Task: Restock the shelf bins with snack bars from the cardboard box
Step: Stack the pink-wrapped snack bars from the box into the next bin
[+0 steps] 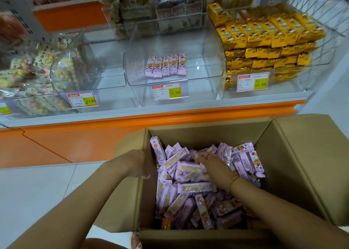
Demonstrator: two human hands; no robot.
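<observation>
Snack bars lie jumbled in the cardboard box, directly under the nearer right hand, whose grip I cannot tell. The left hand grips the box's left wall.

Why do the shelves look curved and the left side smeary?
Head view: the wide-angle lens bows the orange shelf edge; candy bags at left are blurred; glare spots the clear bin; purple bars in the cardboard box look sharp.
</observation>
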